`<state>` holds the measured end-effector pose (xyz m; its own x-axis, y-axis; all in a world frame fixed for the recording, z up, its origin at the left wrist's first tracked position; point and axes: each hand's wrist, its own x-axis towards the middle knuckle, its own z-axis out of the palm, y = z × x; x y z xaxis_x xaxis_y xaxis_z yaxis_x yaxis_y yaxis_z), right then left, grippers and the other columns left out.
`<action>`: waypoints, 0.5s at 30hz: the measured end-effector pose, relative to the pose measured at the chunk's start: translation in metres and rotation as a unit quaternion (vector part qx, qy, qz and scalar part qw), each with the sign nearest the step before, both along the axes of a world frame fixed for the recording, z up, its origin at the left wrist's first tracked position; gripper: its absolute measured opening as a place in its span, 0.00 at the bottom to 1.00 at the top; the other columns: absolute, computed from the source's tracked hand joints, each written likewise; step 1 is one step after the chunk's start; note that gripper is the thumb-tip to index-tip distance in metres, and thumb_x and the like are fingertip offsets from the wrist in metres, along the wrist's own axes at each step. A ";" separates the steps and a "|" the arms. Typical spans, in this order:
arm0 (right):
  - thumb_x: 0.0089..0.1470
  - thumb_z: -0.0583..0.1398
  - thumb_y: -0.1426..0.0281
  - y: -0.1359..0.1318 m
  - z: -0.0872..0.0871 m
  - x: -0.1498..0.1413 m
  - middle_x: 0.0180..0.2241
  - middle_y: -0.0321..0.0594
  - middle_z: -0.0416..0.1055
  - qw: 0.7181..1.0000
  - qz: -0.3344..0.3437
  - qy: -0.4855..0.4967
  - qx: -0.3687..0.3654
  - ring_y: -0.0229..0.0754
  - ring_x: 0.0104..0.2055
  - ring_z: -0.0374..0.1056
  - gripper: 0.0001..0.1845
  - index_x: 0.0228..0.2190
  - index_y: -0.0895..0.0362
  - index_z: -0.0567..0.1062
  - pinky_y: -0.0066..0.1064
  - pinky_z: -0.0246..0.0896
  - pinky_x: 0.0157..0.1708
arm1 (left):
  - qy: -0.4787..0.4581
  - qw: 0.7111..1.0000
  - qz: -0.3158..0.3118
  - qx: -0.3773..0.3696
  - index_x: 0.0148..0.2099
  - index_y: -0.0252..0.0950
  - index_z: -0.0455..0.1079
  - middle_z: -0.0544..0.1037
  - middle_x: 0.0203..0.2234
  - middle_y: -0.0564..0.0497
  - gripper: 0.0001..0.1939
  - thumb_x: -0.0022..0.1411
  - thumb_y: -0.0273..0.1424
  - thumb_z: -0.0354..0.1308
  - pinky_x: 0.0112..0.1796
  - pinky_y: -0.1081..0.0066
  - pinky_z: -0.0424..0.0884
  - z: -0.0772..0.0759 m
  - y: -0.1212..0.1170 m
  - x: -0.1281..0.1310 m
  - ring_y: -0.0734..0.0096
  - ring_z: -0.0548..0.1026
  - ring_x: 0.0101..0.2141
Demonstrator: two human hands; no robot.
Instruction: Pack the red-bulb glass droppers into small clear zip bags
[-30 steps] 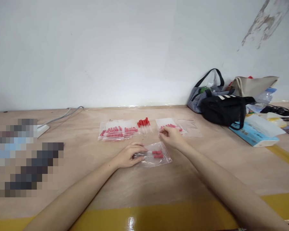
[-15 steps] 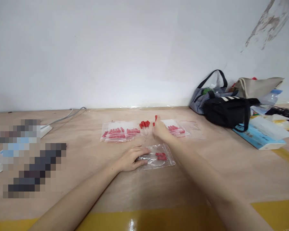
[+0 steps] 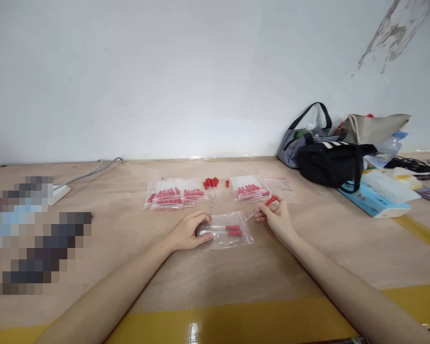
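A clear zip-lock bag [image 3: 220,242] lies in front of me, its zip edge towards the right, with a few red-bulbed droppers [image 3: 233,230] inside. My left hand [image 3: 189,232] grips the bag's left end, thumb below and fingers above. Just past the zip edge, my right hand [image 3: 278,220] pinches one glass dropper [image 3: 271,200] by its red rubber bulb. The thin tip of that dropper points left and down, close to the bag's upper right corner. Behind the bag stands a bunch of loose droppers [image 3: 211,182], with a single red bulb [image 3: 227,183] beside it.
Filled zip-lock bags lie at the back left [image 3: 168,193] and back right [image 3: 251,187], by a flat zip-lock bag [image 3: 284,190]. Farther right are a striped bag [image 3: 289,148], a black bag [image 3: 326,167] and a blue tissue pack [image 3: 372,198]. A grey cable [image 3: 89,173] runs at left.
My right hand has come back from the loose droppers to the bag's right side, carrying one dropper. My left hand stays at the bag's left end. The view has shifted slightly.
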<state>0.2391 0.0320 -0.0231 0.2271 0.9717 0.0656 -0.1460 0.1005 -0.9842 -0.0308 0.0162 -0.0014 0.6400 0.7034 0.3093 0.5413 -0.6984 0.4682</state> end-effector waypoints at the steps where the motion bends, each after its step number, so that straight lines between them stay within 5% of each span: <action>1: 0.39 0.63 0.61 -0.002 0.000 -0.004 0.20 0.27 0.67 1.000 0.006 0.015 -0.005 0.38 0.19 0.68 0.33 0.42 0.52 0.51 0.30 0.67 0.21 | -0.002 1.000 -0.002 -0.001 0.37 0.36 0.62 0.69 0.37 0.48 0.12 0.56 0.38 0.54 0.36 0.70 0.66 0.000 0.000 0.000 0.69 0.68 0.34; 7: 0.40 0.61 0.59 -0.009 -0.003 -0.016 0.24 0.31 0.68 0.995 0.079 0.049 -0.040 0.36 0.25 0.69 0.21 0.33 0.54 0.60 0.34 0.68 0.31 | 0.002 1.000 -0.001 0.008 0.47 0.37 0.63 0.69 0.41 0.47 0.17 0.57 0.39 0.54 0.42 0.66 0.65 -0.001 0.000 -0.001 0.65 0.69 0.40; 10: 0.38 0.63 0.62 -0.008 -0.008 -0.013 0.25 0.35 0.69 0.987 0.139 -0.077 -0.012 0.35 0.26 0.67 0.17 0.29 0.57 0.67 0.32 0.66 0.32 | 0.008 1.000 0.004 0.011 0.50 0.38 0.61 0.69 0.43 0.47 0.21 0.55 0.40 0.56 0.43 0.65 0.65 -0.001 0.000 -0.001 0.64 0.69 0.42; 15: 0.44 0.59 0.66 -0.010 -0.009 -0.011 0.29 0.41 0.71 0.934 0.168 -0.302 0.088 0.39 0.29 0.67 0.13 0.32 0.60 0.75 0.31 0.62 0.30 | 0.011 1.000 0.000 0.013 0.51 0.38 0.62 0.70 0.42 0.47 0.22 0.55 0.41 0.56 0.43 0.65 0.65 -0.001 0.000 -0.001 0.63 0.69 0.42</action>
<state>0.2284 0.0221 -0.0317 -0.2187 0.9436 0.2487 0.3774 0.3168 -0.8702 -0.0322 0.0163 -0.0028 0.6470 0.6947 0.3142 0.5507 -0.7108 0.4375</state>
